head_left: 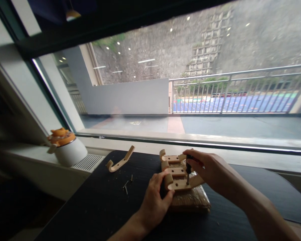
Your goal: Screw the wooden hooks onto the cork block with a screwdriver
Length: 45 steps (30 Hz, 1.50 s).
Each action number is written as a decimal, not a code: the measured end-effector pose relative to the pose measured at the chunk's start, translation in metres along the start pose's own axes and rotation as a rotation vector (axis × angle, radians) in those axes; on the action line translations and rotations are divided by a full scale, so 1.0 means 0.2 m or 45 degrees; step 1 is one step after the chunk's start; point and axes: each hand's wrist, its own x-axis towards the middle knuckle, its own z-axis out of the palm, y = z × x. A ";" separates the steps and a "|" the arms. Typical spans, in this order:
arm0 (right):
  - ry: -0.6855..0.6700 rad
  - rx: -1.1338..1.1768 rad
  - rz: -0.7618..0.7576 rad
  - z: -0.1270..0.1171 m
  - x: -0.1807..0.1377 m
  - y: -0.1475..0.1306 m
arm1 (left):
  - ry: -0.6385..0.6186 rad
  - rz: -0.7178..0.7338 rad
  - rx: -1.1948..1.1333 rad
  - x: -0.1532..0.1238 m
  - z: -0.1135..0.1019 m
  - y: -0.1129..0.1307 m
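Note:
Three wooden hooks lie side by side on a wooden board on the black table. My left hand grips the near left end of the hooks and board, fingers closed on them. My right hand is closed around a small dark screwdriver, held upright with its tip on the nearest hook. A fourth wooden hook lies loose to the left. A few small screws lie on the table between that hook and my left hand.
A white pot with an orange cat-shaped lid stands on the windowsill at left, beside a vent grille. A large window runs behind the table, showing a terrace with a railing.

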 end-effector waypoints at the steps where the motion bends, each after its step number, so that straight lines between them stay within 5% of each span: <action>1: 0.018 -0.029 0.011 0.01 0.00 0.01 | -0.004 0.005 0.006 0.00 0.00 0.00; 9: 0.084 -0.250 0.183 0.04 0.01 0.03 | 0.013 0.215 0.174 -0.01 -0.01 -0.01; 17: -0.021 -0.058 -0.053 0.02 -0.01 -0.05 | 0.038 0.441 0.439 0.01 -0.05 0.04; 25: -0.049 -0.016 -0.103 0.01 -0.02 -0.06 | 0.035 0.449 0.479 0.02 -0.06 0.04; 37: -0.006 -0.217 0.099 -0.01 0.00 0.00 | 0.060 0.461 0.513 0.02 -0.06 0.04; 45: -0.028 -0.075 -0.054 0.00 -0.02 -0.05 | 0.051 0.451 0.507 0.02 -0.06 0.05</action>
